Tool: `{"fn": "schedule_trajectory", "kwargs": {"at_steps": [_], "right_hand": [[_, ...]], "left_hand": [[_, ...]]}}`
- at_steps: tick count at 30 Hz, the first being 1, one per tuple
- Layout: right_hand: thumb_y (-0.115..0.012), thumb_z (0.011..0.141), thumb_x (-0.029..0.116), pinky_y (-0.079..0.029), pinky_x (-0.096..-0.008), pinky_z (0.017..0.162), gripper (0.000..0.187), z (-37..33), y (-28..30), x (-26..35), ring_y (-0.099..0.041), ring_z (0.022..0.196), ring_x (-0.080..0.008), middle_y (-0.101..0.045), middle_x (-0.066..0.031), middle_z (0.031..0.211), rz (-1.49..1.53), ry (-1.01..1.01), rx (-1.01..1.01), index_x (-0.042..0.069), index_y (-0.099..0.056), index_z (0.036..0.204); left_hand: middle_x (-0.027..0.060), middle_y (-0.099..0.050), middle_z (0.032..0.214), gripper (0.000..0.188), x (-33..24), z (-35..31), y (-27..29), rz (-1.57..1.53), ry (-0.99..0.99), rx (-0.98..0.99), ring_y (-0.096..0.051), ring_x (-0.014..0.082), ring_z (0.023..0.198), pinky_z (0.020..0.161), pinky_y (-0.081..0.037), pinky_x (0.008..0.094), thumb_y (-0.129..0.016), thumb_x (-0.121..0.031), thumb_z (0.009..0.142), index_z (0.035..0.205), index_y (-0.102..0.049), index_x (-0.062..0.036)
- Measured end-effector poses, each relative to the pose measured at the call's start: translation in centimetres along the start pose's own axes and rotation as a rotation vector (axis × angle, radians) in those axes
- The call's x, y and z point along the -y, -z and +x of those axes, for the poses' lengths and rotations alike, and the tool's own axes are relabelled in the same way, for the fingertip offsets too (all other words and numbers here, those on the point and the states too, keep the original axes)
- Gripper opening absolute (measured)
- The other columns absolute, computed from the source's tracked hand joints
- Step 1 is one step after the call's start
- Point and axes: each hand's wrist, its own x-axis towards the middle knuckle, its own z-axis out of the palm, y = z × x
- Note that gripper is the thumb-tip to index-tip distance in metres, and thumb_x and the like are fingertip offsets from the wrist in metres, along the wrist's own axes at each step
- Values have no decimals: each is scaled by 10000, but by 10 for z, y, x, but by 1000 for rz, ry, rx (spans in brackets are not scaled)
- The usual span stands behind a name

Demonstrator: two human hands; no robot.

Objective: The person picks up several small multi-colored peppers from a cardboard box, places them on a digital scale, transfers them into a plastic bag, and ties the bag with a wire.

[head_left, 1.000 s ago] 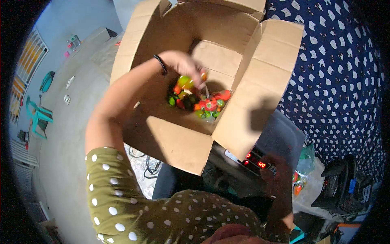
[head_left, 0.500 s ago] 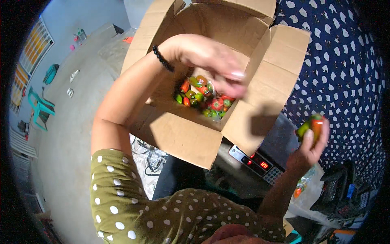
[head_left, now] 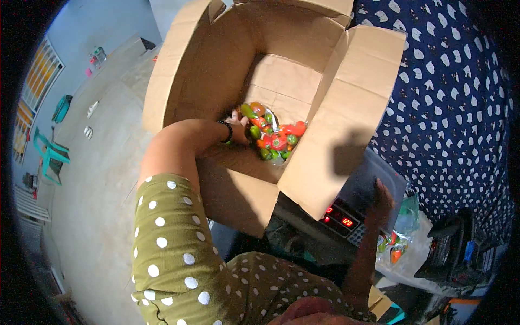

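Head view: your left hand (head_left: 240,127), with a black beaded bracelet (head_left: 226,134) on its wrist, is deep inside the open cardboard box (head_left: 351,108). Its fingers are at the left side of a small pile of peppers (head_left: 278,142). The fingers look a little bent, but they are partly hidden, so I cannot tell whether they grip a pepper or only touch the pile. The peppers are red, orange and green, and they lie together in the near part of the box, with some clear plastic among them. The far part of the box bottom is bare.

Your right hand (head_left: 383,196) is outside the box, on the right, at the dark platform of the digital scale (head_left: 358,187). It is in shadow, and I cannot tell if it is open or closed. The scale has lit red digits on its near side. To the right of it are more peppers in a clear plastic bag (head_left: 398,250), and then a black plastic crate (head_left: 447,252). Behind these, on the far right, hangs a dark blue cloth (head_left: 433,92) with white shapes.
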Motion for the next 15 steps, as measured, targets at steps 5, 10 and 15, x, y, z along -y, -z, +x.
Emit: {"fn": "schedule_trajectory", "kwargs": {"at_steps": [5,10,15], "right_hand": [[-440,812,106,-365,-409,787,303,5,-9,3,-536,895,-267,-577,-108,991,22,22,54,101,-530,1101],[-478,822,204,-352,-437,852,365,-4,-19,11,-482,974,-343,-473,-193,1139,-252,64,214,118,-460,1176],[-507,820,256,-331,-462,876,349,-6,-16,10,-446,1019,-377,-446,-216,1156,-116,-7,76,152,-489,1153]], "left_hand": [[341,-153,1262,990,-8,-3,11,-11,37,-47,-431,458,1046,884,-402,440,-699,-575,520,1326,-228,-248],[333,-136,1276,971,-8,12,28,101,-30,85,-434,436,1060,872,-413,432,-712,-565,495,1312,-261,-299],[244,-402,1190,881,-2,32,15,293,-217,-68,-557,396,886,773,-462,393,-747,-467,449,1236,-411,-259]]}}
